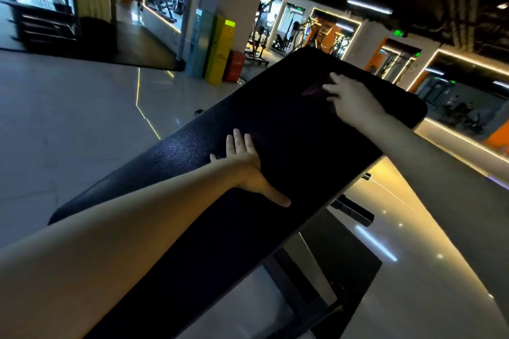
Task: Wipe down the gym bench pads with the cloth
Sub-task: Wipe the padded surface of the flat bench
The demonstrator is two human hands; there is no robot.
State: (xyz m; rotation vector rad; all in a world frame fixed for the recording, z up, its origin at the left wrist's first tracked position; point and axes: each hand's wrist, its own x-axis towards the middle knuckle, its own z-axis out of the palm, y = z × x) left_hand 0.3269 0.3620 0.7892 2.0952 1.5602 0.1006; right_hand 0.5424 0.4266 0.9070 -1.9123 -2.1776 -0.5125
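The bare left forearm (pixel 124 228) comes in from the near left corner and stretches toward the far right. It ends in the left hand (pixel 245 168), which lies flat, palm down, fingers straight and slightly spread, thumb (pixel 275 197) splayed out to the near right. The right forearm (pixel 413 151) enters from the right edge and reaches far and left. The right hand (pixel 349 99) is palm down, farther off than the left, its fingers (pixel 330 88) extended and spread leftward.

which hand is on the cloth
The right hand, at the far end of the bench pad, rests on the dark reddish cloth; the left hand lies flat on bare pad nearer the camera.
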